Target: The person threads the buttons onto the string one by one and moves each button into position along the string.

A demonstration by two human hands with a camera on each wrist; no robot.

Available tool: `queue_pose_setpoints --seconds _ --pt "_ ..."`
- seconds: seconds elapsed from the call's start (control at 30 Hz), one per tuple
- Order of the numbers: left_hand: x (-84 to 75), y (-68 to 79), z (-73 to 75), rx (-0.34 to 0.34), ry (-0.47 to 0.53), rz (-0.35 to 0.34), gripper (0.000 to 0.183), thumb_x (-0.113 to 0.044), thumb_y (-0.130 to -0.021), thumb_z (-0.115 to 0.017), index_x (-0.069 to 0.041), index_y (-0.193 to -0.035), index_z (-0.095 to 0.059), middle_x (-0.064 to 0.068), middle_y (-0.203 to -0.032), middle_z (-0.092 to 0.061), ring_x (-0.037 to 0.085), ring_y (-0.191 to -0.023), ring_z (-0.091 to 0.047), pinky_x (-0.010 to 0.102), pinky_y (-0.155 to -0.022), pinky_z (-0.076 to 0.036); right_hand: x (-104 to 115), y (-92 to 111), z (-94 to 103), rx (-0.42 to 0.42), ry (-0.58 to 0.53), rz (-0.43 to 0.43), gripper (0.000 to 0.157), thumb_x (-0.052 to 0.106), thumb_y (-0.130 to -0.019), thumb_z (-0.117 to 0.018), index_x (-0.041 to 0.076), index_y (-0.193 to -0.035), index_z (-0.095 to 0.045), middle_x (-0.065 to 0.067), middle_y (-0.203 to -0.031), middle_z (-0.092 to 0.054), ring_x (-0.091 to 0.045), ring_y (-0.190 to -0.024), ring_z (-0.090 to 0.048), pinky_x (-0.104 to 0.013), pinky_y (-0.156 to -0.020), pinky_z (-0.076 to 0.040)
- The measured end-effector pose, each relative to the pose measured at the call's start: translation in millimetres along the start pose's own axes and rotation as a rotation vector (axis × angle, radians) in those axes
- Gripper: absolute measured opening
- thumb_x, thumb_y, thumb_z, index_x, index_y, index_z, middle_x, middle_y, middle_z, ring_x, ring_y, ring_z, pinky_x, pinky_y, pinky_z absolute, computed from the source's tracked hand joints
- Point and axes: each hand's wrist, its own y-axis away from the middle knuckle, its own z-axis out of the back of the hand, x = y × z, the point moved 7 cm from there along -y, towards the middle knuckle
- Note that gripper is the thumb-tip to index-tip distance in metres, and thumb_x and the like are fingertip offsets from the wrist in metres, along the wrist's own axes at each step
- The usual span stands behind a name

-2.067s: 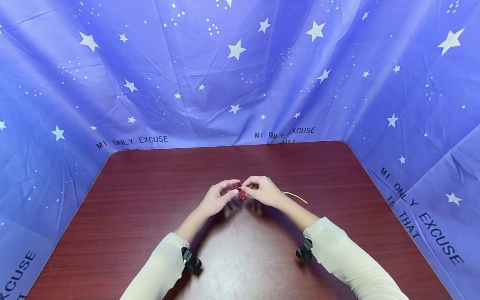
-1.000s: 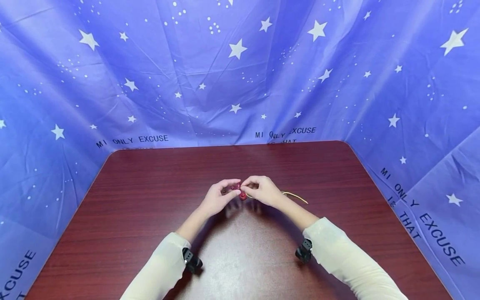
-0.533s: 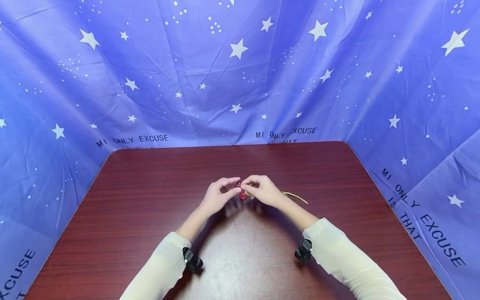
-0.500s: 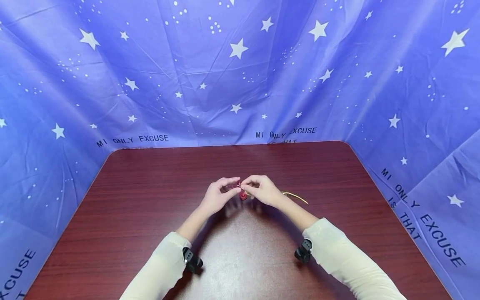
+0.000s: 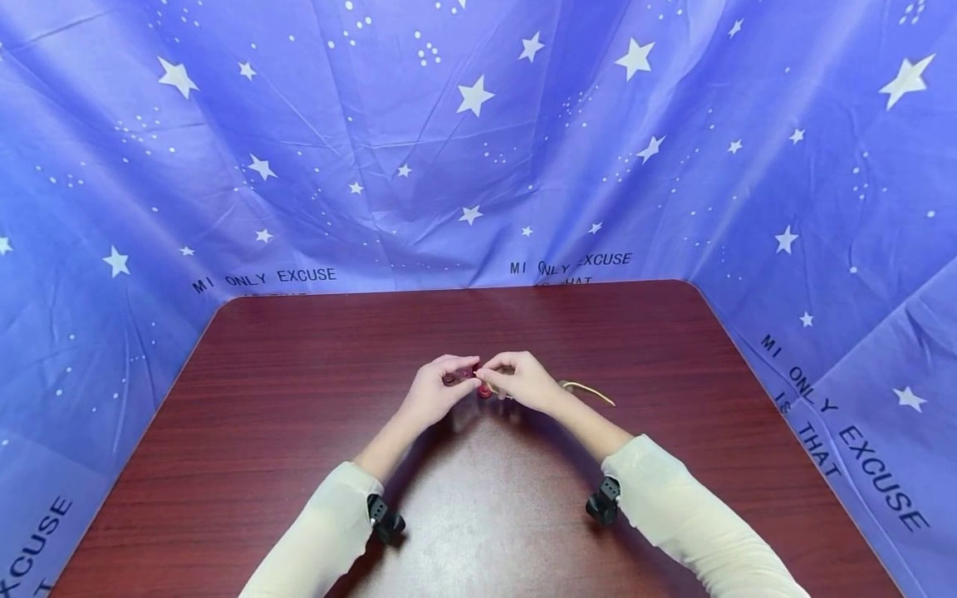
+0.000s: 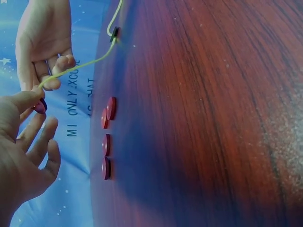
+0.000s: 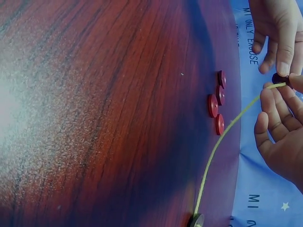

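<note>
My left hand [image 5: 436, 390] pinches a dark red button [image 6: 40, 107] between thumb and fingers, held above the table. Facing it, my right hand [image 5: 529, 382] pinches a yellow string [image 7: 213, 146] close against that button; fingertips hide whether the string passes through its hole. The string curves down to a dark button [image 7: 196, 221] threaded on it, resting on the table, and its tail shows right of my right wrist in the head view. Several loose red buttons [image 6: 107, 145] lie on the table below the hands, mostly hidden in the head view.
The dark red wood-grain table [image 5: 299, 349] has rounded far corners. A blue star-printed cloth [image 5: 404, 133] hangs behind and at both sides of it. A small black camera [image 5: 386, 519] sits on the left wrist, another camera [image 5: 602, 501] on the right.
Both hands stay almost in place, fingertips shifting slightly around the held button. The string end that showed between the hands earlier is now covered by fingers. A red button below is more covered.
</note>
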Motion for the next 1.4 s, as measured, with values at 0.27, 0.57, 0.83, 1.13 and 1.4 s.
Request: queue_pose_setpoints --seconds 0.27,0.57,0.83,1.13,1.4 --pt "4.1 0.1 4.4 -0.047 -0.03 0.054 0.03 -0.016 -0.077 -0.076 -0.006 -0.105 -0.071 0.007 -0.096 -0.073 0.024 -0.084 -0.066 0.025 -0.073 -0.052 -2 0 -0.8 0.006 -0.034 -0.016 0.019 0.008 -0.091 -0.058 -0.01 -0.094 -0.064 -0.027 -0.072 -0.059 -0.02 -0.056 -0.052 -0.018 -0.049 -0.041" --pt "5.6 0.4 5.0 -0.045 -0.006 0.038 0.019 -0.015 -0.08 -0.074 -0.008 -0.098 -0.073 0.006 -0.099 -0.072 0.016 -0.089 -0.066 0.023 -0.076 -0.053 -20 -6 -1.0 0.008 -0.045 -0.025 0.022 0.008 -0.091 -0.059 -0.013 -0.095 -0.064 -0.03 -0.07 -0.055 -0.022 -0.056 -0.051 -0.018 -0.049 -0.04" --pt "2.5 0.3 5.4 -0.049 -0.033 -0.002 0.015 -0.016 -0.08 -0.073 -0.006 -0.092 -0.075 0.004 -0.1 -0.072 0.02 -0.098 -0.061 0.034 -0.081 -0.053 -37 -11 -1.7 -0.009 -0.038 -0.023 0.02 0.012 -0.09 -0.06 -0.007 -0.095 -0.066 -0.023 -0.069 -0.059 -0.025 -0.056 -0.055 -0.019 -0.048 -0.041" --pt "5.3 1.5 2.8 -0.047 -0.014 0.021 0.009 -0.015 -0.082 -0.072 -0.009 -0.089 -0.073 0.006 -0.098 -0.072 0.014 -0.089 -0.064 0.025 -0.076 -0.052 -35 -10 -2.6 -0.003 -0.027 -0.008 0.02 0.014 -0.09 -0.06 -0.005 -0.096 -0.066 -0.022 -0.073 -0.062 -0.022 -0.056 -0.058 -0.033 -0.052 -0.05" --pt "6.5 2.3 4.1 -0.055 -0.026 0.04 0.005 -0.014 -0.083 -0.07 -0.011 -0.087 -0.071 0.005 -0.088 -0.069 0.012 -0.074 -0.055 0.019 -0.065 -0.045 -35 -11 -3.5 0.022 0.001 -0.012 0.019 0.015 -0.082 -0.071 0.001 -0.095 -0.067 -0.021 -0.082 -0.068 -0.021 -0.061 -0.058 -0.028 -0.055 -0.05"
